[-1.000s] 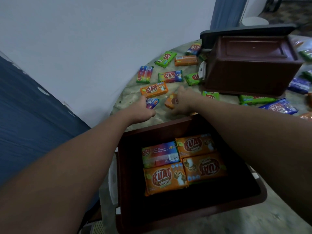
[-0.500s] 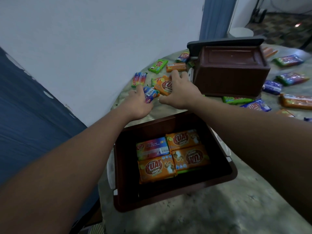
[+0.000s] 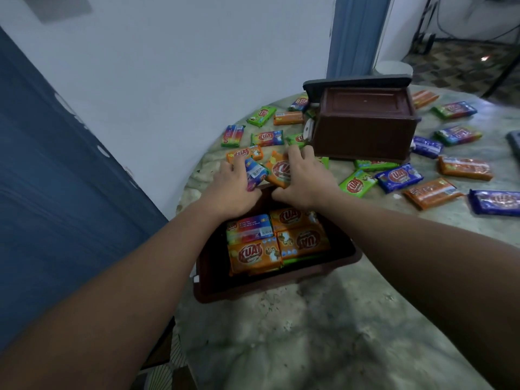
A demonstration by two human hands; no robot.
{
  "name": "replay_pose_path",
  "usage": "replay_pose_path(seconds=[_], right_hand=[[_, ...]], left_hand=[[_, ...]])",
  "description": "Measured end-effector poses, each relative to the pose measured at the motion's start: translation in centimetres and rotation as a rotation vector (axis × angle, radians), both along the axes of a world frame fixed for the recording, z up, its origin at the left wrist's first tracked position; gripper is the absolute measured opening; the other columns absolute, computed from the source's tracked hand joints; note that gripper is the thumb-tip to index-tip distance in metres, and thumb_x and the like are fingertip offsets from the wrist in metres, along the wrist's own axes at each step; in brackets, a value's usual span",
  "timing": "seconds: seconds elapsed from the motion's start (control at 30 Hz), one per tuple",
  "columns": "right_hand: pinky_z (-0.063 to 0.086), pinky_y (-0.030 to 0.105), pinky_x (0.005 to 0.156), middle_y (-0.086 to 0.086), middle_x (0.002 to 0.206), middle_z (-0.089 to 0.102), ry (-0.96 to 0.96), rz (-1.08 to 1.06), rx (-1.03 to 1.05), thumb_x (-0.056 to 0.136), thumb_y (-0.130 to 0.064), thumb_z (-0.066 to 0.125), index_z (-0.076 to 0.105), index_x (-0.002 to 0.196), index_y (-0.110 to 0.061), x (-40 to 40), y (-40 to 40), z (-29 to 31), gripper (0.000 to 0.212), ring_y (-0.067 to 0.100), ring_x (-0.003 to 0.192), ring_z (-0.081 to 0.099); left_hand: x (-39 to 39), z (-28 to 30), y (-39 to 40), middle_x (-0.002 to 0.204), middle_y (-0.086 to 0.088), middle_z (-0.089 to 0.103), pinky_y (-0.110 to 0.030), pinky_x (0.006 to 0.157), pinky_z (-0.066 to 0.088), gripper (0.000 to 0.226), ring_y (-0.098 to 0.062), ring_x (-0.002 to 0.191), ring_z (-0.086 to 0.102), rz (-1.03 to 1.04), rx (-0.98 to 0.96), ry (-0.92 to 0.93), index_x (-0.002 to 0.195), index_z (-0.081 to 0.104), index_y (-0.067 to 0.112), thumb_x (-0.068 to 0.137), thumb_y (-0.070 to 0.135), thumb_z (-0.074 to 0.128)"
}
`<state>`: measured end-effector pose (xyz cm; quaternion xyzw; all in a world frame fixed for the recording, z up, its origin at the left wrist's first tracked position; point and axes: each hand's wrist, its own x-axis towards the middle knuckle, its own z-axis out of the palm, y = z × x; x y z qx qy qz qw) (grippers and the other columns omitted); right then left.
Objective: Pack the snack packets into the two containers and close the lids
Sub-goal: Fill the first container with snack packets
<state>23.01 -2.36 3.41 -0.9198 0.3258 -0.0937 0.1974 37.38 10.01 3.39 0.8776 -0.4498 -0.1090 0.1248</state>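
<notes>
An open brown container (image 3: 281,285) sits on the table in front of me with several orange and rainbow snack packets (image 3: 254,256) laid flat inside. Over its far rim, my left hand (image 3: 232,187) grips a blue-and-rainbow packet (image 3: 255,173). Beside it my right hand (image 3: 302,178) holds an orange packet (image 3: 280,170). A second brown container (image 3: 363,130) stands behind, upside down on its dark lid (image 3: 357,81). Many loose packets lie around it: green (image 3: 356,184), blue (image 3: 399,177) and orange (image 3: 432,192).
The round marbled table (image 3: 309,333) meets a white wall (image 3: 183,80) at the left. More packets lie at the far right edge (image 3: 495,202). A dark object (image 3: 515,142) shows at the right border. A blue surface (image 3: 56,192) fills the left.
Both hands have pulled back from the loose packets toward the open container, each carrying a packet. The view has shifted, showing more of the table's right side.
</notes>
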Motion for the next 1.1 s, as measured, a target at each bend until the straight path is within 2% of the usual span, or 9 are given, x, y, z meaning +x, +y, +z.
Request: replay_pose_path(seconds=[0.13,0.23,0.33,0.43,0.67,0.77,0.87,0.97,1.1], right_hand=[[0.045,0.038,0.085,0.007,0.130,0.039,0.052,0.088,-0.083,0.071,-0.055,0.077,0.032,0.138,-0.022,-1.8,0.7,-1.2,0.087,0.030,0.118,0.050],[0.047,0.039,0.090,0.007,0.129,0.041,0.108,0.131,-0.114,0.068,-0.056,0.078,0.033,0.138,-0.024,-2.8,0.8,-2.1,0.089,0.030,0.117,0.051],[0.046,0.043,0.101,0.006,0.135,0.042,0.176,0.197,-0.153,0.070,-0.057,0.078,0.032,0.142,-0.025,-3.5,0.9,-2.9,0.091,0.029,0.123,0.048],[0.041,0.043,0.108,0.003,0.139,0.042,0.229,0.260,-0.217,0.070,-0.057,0.079,0.034,0.145,-0.030,-4.0,0.8,-3.7,0.092,0.027,0.128,0.044],[0.028,0.041,0.118,-0.004,0.143,0.047,0.336,0.342,-0.334,0.080,-0.058,0.069,0.036,0.153,-0.035,-3.9,0.6,-4.6,0.084,0.023,0.132,0.042],[0.026,0.041,0.118,-0.005,0.145,0.048,0.341,0.346,-0.338,0.084,-0.055,0.066,0.039,0.153,-0.038,-4.0,0.5,-4.5,0.075,0.023,0.133,0.042],[0.027,0.038,0.116,-0.007,0.144,0.048,0.331,0.339,-0.318,0.087,-0.054,0.064,0.046,0.149,-0.039,-4.2,0.4,-4.2,0.067,0.022,0.130,0.042],[0.028,0.037,0.114,-0.010,0.141,0.051,0.310,0.337,-0.307,0.090,-0.053,0.061,0.051,0.145,-0.041,-4.2,0.5,-4.2,0.057,0.021,0.127,0.044],[0.030,0.038,0.113,-0.008,0.140,0.054,0.296,0.342,-0.339,0.095,-0.050,0.055,0.055,0.142,-0.041,-4.1,0.6,-4.3,0.048,0.023,0.125,0.047]], left_hand=[[-2.3,-1.0,2.2,0.141,-0.011,0.036,-0.052,0.101,0.048,0.084,-0.030,0.125,0.048,-0.016,-0.032,0.072,0.144,0.010,0.040,0.079,0.064,0.058],[-3.5,-2.5,3.5,0.138,-0.009,0.035,-0.047,0.103,0.045,0.081,-0.028,0.123,0.045,-0.069,-0.005,0.023,0.144,0.010,0.036,0.083,0.058,0.059],[-3.7,-4.1,4.5,0.131,-0.006,0.038,-0.043,0.098,0.044,0.079,-0.024,0.116,0.045,-0.101,0.015,-0.072,0.144,0.018,0.026,0.084,0.057,0.060],[-3.5,-5.5,5.0,0.126,-0.004,0.040,-0.042,0.095,0.043,0.072,-0.023,0.112,0.045,-0.153,0.027,-0.140,0.145,0.026,0.026,0.089,0.056,0.060],[-3.1,-6.5,4.9,0.139,0.005,0.044,-0.042,0.106,0.034,0.071,-0.021,0.127,0.038,-0.197,0.052,-0.117,0.153,0.030,0.036,0.091,0.049,0.064],[-3.2,-6.6,5.1,0.137,0.004,0.040,-0.040,0.111,0.034,0.062,-0.020,0.128,0.033,-0.164,-0.006,-0.046,0.146,0.049,0.035,0.088,0.044,0.072],[-3.4,-6.6,5.3,0.127,0.006,0.044,-0.031,0.108,0.036,0.052,-0.011,0.117,0.035,-0.149,-0.094,0.007,0.136,0.063,0.028,0.087,0.036,0.077],[-3.4,-6.7,5.2,0.124,0.008,0.050,-0.022,0.101,0.032,0.046,-0.008,0.113,0.036,-0.162,-0.091,-0.026,0.134,0.066,0.025,0.090,0.034,0.074],[-3.6,-6.9,4.5,0.130,0.005,0.050,-0.024,0.106,0.030,0.042,-0.015,0.122,0.038,-0.133,-0.089,-0.046,0.134,0.066,0.023,0.094,0.031,0.070]])
